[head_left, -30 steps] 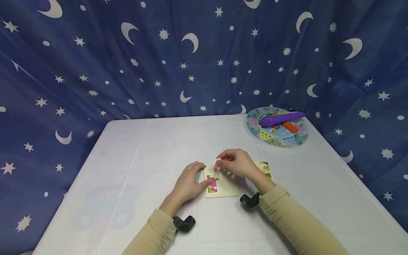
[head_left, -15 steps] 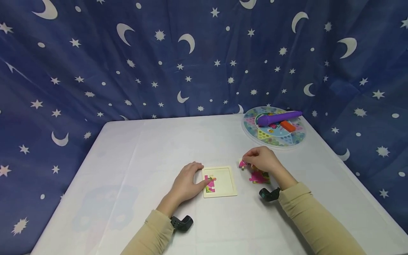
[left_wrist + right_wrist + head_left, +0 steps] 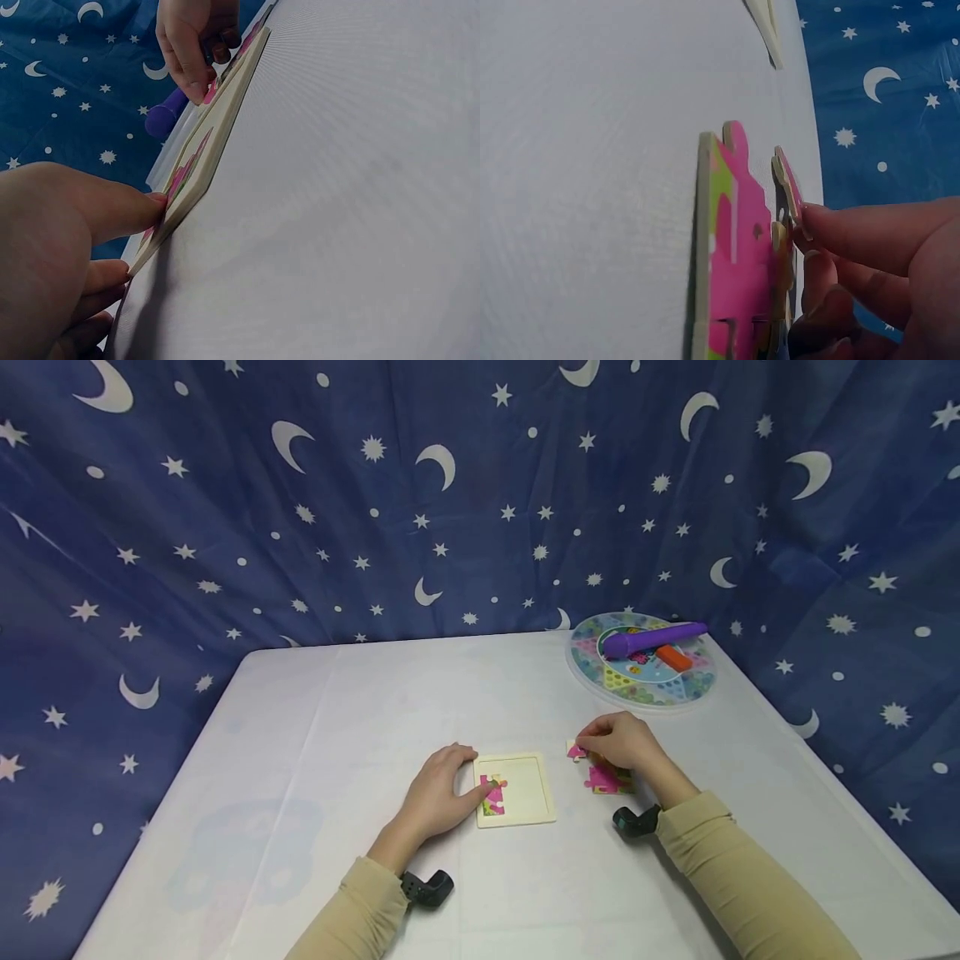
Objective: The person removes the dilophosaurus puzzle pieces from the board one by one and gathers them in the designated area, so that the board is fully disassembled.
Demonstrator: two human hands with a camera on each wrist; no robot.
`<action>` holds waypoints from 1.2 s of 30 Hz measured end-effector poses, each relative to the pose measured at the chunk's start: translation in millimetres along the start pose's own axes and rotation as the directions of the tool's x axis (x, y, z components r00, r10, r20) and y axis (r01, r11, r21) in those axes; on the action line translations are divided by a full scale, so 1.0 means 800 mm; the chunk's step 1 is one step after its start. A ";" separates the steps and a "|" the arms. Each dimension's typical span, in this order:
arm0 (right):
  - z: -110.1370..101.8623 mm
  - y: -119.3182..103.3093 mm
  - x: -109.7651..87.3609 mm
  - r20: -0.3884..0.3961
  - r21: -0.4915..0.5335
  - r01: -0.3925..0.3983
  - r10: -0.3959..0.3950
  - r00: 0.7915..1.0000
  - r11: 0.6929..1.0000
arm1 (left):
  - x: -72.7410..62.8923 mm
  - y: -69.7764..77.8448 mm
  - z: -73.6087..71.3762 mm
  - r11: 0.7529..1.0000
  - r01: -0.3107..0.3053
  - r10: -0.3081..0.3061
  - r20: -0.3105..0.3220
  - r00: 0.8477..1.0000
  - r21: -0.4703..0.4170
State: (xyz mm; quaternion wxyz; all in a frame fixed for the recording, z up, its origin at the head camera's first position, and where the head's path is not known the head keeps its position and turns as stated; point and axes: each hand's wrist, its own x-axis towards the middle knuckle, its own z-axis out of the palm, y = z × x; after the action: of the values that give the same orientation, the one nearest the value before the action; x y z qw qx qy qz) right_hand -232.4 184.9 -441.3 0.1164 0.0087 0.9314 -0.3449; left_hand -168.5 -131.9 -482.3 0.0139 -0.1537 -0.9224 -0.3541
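Note:
In the head view, a pale square puzzle tray (image 3: 527, 789) lies on the table with joined pink-and-green pieces (image 3: 492, 802) along its left side. My left hand (image 3: 441, 792) holds the tray's left edge; the thumb rests over the pieces, with fingertips at the far left corner. To the tray's right, my right hand (image 3: 619, 743) pinches a small pink puzzle piece (image 3: 575, 751) between thumb and fingers. Beneath and beside that hand lie more pink puzzle pieces (image 3: 606, 780), partly covered by it. In the right wrist view, the pinched piece (image 3: 789, 187) stands tilted beside these loose pieces (image 3: 739, 247).
A round patterned board (image 3: 630, 692) sits at the back right, bearing a purple microphone-shaped stick (image 3: 652, 640) and an orange block (image 3: 673, 657). Behind the white table (image 3: 360, 693) hangs a dark blue curtain (image 3: 480, 493) with moons and stars.
My right hand has moved from above the tray to the loose pieces on the right, carrying the pink puzzle piece, then lowered slightly there. My left hand stays on the tray.

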 end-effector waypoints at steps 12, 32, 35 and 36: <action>0.004 0.004 0.002 -0.040 -0.018 0.028 -0.028 0.999 0.999 | -0.003 0.001 0.000 1.000 0.015 -0.015 0.005 1.000 0.002; 0.077 -0.099 -0.026 0.137 -0.052 0.271 -0.262 0.955 0.961 | -0.001 -0.003 -0.005 1.000 0.017 -0.017 0.028 0.999 -0.009; 0.084 -0.103 -0.027 0.176 -0.075 0.257 -0.241 0.954 0.963 | -0.001 -0.004 -0.007 1.000 0.015 -0.015 0.050 0.999 -0.005; 0.086 -0.104 -0.028 0.179 -0.082 0.255 -0.237 0.955 0.963 | -0.001 -0.004 -0.007 1.000 0.018 -0.017 0.058 0.998 -0.005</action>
State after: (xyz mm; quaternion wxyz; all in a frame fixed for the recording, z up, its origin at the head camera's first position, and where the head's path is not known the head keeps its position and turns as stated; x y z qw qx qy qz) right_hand -204.1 78.6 -433.9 0.1506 -0.1426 0.9288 -0.3069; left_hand -168.9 -138.5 -480.5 -0.0164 -0.1559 -0.9227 -0.3521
